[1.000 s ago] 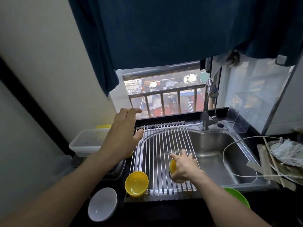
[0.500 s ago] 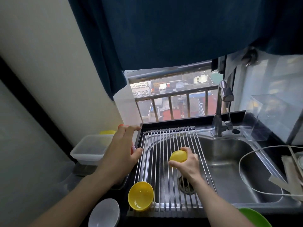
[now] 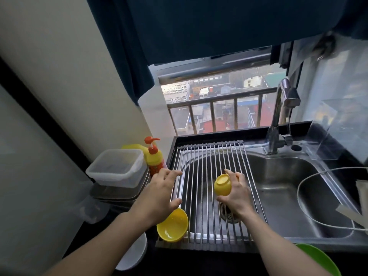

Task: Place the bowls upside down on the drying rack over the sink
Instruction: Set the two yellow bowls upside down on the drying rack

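My right hand (image 3: pixel 237 194) grips a small yellow bowl (image 3: pixel 222 184) over the middle of the metal drying rack (image 3: pixel 201 156); the bowl is tipped with its base facing up and toward me. A second yellow bowl (image 3: pixel 172 226) sits open side up on the rack's near left corner. My left hand (image 3: pixel 161 194) hovers just above that bowl at the rack's left edge, fingers spread and holding nothing. A white bowl (image 3: pixel 132 253) lies on the counter under my left forearm. A green bowl (image 3: pixel 318 257) shows at the bottom right.
The steel sink (image 3: pixel 288 188) lies under and right of the rack, with a faucet (image 3: pixel 278 120) at the back and a white cable (image 3: pixel 310 208) looping over it. A clear plastic container (image 3: pixel 117 166) and a yellow soap bottle with a red pump (image 3: pixel 154 156) stand to the left.
My right hand lifted the yellow bowl from the rack's near side toward the middle and turned it base up. My left hand dropped lower, closer to the other yellow bowl.
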